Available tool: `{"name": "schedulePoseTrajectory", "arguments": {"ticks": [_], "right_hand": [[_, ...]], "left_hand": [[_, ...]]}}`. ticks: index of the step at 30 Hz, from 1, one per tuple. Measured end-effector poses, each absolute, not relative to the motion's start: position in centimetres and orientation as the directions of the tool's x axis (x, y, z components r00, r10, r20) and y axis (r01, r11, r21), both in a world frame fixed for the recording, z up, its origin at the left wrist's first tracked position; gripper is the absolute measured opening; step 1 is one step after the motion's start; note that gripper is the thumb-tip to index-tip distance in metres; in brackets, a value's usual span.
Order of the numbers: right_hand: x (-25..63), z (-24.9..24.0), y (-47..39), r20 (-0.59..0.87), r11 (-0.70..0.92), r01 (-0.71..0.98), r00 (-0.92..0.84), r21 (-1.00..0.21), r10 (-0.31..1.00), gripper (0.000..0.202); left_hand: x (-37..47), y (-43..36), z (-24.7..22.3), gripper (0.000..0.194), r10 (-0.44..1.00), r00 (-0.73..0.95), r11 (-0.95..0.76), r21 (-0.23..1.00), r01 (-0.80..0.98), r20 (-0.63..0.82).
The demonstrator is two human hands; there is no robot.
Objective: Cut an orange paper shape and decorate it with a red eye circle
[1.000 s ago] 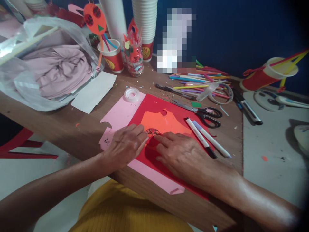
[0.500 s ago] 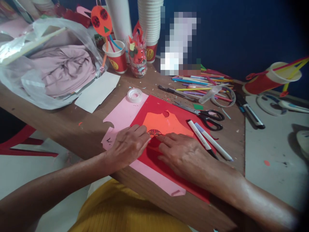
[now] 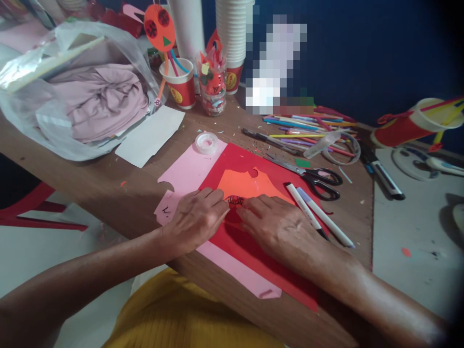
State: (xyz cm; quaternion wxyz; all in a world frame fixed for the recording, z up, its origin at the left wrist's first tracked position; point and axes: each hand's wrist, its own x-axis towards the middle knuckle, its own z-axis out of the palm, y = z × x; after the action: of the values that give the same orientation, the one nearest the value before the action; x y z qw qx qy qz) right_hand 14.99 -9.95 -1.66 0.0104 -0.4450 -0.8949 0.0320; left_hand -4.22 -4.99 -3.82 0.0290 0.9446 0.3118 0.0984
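My left hand (image 3: 197, 218) and my right hand (image 3: 276, 221) meet over a red sheet of paper (image 3: 232, 162). Between their fingertips is a small orange-red paper cutout (image 3: 235, 200) with black drawn lines; the fingers cover its sides. Both hands have their fingers bent and closed on it. Just beyond it lies a larger orange paper piece (image 3: 244, 181) with cut edges, on the red sheet. Beneath the red sheet rests a pink sheet (image 3: 181, 166) with notches cut in it. A roll of clear tape (image 3: 206, 143) sits on the pink sheet's far end.
Black-handled scissors (image 3: 321, 181) and two pens (image 3: 322, 215) lie right of the hands. Behind are colored pencils (image 3: 300, 123), a paper cup (image 3: 183, 94) and a decorated plastic container (image 3: 213, 92). A plastic bag (image 3: 47, 140) with pink cloth and a white card (image 3: 150, 135) are at left.
The view has shifted slightly, so objects sit a little further right. My fingers have shifted slightly around the cutout, and its drawn black lines show differently between them.
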Motion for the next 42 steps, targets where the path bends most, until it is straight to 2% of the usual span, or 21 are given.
{"name": "schedulePoseTrajectory", "arguments": {"ticks": [13, 24, 42], "right_hand": [[14.8, -2.4, -9.9, -0.051, 0.574, 0.815, -0.578, -0.076, 0.814, 0.018], [14.5, -3.1, -10.2, -0.052, 0.561, 0.828, -0.559, 0.008, 0.827, 0.025], [14.2, -3.4, -10.4, -0.051, 0.538, 0.843, -0.536, 0.024, 0.843, 0.031]], "left_hand": [[-4.3, -5.0, -3.9, 0.023, 0.604, 0.78, -0.797, 0.115, 0.593, 0.165], [-4.3, -5.1, -3.8, 0.026, 0.61, 0.784, -0.792, 0.137, 0.595, 0.117], [-4.4, -5.1, -3.8, 0.026, 0.602, 0.789, -0.798, 0.126, 0.589, 0.123]]}}
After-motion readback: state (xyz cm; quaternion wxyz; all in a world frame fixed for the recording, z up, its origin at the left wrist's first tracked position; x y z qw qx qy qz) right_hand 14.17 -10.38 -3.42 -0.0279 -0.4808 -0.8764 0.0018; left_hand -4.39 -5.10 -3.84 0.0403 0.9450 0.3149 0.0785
